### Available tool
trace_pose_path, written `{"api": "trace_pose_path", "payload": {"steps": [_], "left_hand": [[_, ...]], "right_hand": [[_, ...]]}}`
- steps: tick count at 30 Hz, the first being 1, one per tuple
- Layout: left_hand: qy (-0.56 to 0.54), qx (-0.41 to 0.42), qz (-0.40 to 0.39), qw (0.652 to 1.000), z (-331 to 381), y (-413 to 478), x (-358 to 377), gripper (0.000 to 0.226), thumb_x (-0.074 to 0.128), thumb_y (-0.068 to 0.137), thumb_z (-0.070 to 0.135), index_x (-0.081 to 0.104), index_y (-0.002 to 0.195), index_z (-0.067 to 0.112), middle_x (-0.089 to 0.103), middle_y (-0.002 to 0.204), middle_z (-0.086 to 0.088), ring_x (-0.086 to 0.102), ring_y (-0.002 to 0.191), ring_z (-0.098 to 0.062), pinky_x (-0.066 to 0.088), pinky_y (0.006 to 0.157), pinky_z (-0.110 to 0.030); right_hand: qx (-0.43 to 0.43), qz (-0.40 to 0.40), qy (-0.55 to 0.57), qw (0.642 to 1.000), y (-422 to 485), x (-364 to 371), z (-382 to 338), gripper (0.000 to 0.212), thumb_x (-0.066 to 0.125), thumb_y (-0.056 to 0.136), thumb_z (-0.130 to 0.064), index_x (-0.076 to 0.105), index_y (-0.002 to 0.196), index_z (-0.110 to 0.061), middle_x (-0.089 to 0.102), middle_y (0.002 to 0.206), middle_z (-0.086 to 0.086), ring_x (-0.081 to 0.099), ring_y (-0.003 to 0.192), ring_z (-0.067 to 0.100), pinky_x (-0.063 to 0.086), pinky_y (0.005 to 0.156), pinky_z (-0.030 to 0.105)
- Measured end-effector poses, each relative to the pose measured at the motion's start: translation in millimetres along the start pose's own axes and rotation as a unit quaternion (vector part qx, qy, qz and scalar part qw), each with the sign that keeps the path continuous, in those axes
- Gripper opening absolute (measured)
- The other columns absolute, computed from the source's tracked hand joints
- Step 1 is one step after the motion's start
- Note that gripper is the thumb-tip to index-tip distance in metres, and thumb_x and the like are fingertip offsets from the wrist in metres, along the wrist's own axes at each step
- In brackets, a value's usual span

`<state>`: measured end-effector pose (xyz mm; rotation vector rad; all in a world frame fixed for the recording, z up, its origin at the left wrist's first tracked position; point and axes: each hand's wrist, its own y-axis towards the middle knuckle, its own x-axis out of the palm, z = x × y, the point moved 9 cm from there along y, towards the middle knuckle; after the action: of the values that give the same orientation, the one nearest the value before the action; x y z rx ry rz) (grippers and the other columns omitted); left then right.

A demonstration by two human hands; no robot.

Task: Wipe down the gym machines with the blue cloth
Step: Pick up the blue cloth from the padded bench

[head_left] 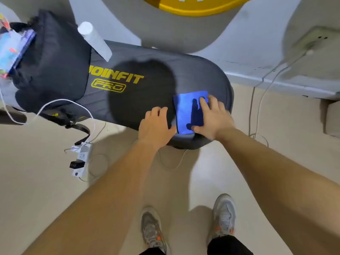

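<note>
A dark padded bench (202,74) with yellow lettering lies across the middle of the view. The blue cloth (185,109) lies flat on the right end of the pad. My right hand (213,116) presses on the cloth's right part with straight, spread fingers. To the left of the cloth, my left hand (156,124) rests flat on the pad, its thumb touching the cloth's left edge.
A black bag (53,67) and a white bottle (93,39) sit on the bench's left end. A power strip (81,161) and white cables (55,105) lie on the floor at left. More cables (257,100) hang at right. A yellow and grey machine part (184,8) is behind.
</note>
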<state>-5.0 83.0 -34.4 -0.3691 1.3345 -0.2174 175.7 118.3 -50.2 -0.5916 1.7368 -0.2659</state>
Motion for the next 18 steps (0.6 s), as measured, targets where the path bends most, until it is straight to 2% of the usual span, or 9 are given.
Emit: {"api": "trace_pose_path", "payload": {"steps": [2,4,7,9,10,12,13,15,18], "left_hand": [[-0.008,-0.003,0.029,1.0,2.3,21.7,13.2,0.066,0.057,0.091,0.05,0.035,0.146,0.018,0.039,0.147,-0.004,0.041,0.13,-0.024,0.044,0.098,-0.039],[-0.013,-0.004,0.052,0.999,3.1,39.7,20.6,0.063,0.057,0.092,0.047,0.038,0.144,0.017,0.04,0.147,-0.004,0.04,0.131,-0.024,0.042,0.1,-0.039],[-0.02,-0.007,0.093,0.995,-0.7,53.4,29.2,0.06,0.057,0.091,0.044,0.042,0.141,0.016,0.041,0.146,-0.004,0.039,0.131,-0.025,0.041,0.101,-0.04],[-0.022,-0.016,0.1,0.995,-7.7,53.9,36.1,0.06,0.057,0.09,0.044,0.042,0.141,0.015,0.041,0.146,-0.004,0.039,0.132,-0.025,0.041,0.101,-0.04],[-0.023,-0.021,0.097,0.995,-11.4,51.5,39.6,0.061,0.057,0.09,0.044,0.042,0.141,0.015,0.042,0.146,-0.004,0.039,0.131,-0.025,0.041,0.101,-0.04],[-0.016,-0.023,0.084,0.996,-16.3,42.8,44.1,0.061,0.057,0.09,0.044,0.043,0.141,0.015,0.042,0.146,-0.004,0.039,0.13,-0.026,0.042,0.1,-0.041],[-0.012,-0.023,0.075,0.997,-18.6,37.4,44.9,0.06,0.057,0.09,0.043,0.043,0.141,0.015,0.042,0.145,-0.004,0.039,0.13,-0.026,0.042,0.099,-0.041],[-0.001,-0.025,0.059,0.998,-22.1,25.9,41.9,0.059,0.057,0.09,0.041,0.043,0.141,0.014,0.043,0.144,-0.005,0.04,0.128,-0.027,0.042,0.098,-0.041],[0.01,-0.034,0.023,0.999,-24.1,6.8,26.6,0.058,0.055,0.092,0.039,0.043,0.142,0.013,0.044,0.142,-0.005,0.041,0.125,-0.029,0.042,0.095,-0.041]], "right_hand": [[-0.065,0.012,-0.033,0.997,27.7,15.4,-3.1,0.124,0.066,0.069,-0.077,0.0,0.158,-0.024,-0.006,0.165,0.007,0.002,0.15,0.035,0.019,0.119,0.05],[-0.112,-0.009,-0.052,0.992,49.8,34.8,-5.7,0.135,0.061,0.061,-0.087,-0.009,0.158,-0.026,-0.016,0.165,0.005,-0.01,0.152,0.034,0.007,0.121,0.051],[-0.143,-0.024,-0.109,0.984,65.6,68.5,-5.6,0.133,0.051,0.059,-0.095,-0.012,0.157,-0.032,-0.021,0.164,0.007,-0.017,0.15,0.037,0.0,0.12,0.056],[-0.146,0.003,-0.133,0.98,58.7,81.6,-6.1,0.119,0.048,0.068,-0.091,-0.003,0.159,-0.033,-0.01,0.166,0.01,-0.008,0.151,0.039,0.005,0.119,0.057],[-0.151,0.028,-0.139,0.978,53.3,83.8,-8.2,0.109,0.049,0.074,-0.086,0.006,0.159,-0.033,0.003,0.166,0.012,0.005,0.15,0.04,0.014,0.118,0.057],[-0.163,0.085,-0.156,0.97,40.7,79.6,-17.3,0.09,0.057,0.082,-0.072,0.025,0.156,-0.032,0.035,0.153,0.013,0.036,0.134,0.039,0.038,0.102,0.053],[-0.16,0.1,-0.163,0.968,35.8,75.6,-20.8,0.083,0.061,0.085,-0.063,0.029,0.155,-0.031,0.044,0.143,0.012,0.044,0.122,0.037,0.044,0.09,0.048],[-0.15,0.072,-0.157,0.973,31.5,72.6,-23.8,0.073,0.06,0.093,-0.048,0.026,0.156,-0.03,0.046,0.132,0.012,0.046,0.112,0.035,0.047,0.079,0.044],[-0.104,-0.019,-0.068,0.992,12.2,62.3,-22.0,0.051,0.05,0.1,-0.047,0.043,0.145,-0.025,0.042,0.127,0.01,0.046,0.112,0.031,0.051,0.082,0.043]]}}
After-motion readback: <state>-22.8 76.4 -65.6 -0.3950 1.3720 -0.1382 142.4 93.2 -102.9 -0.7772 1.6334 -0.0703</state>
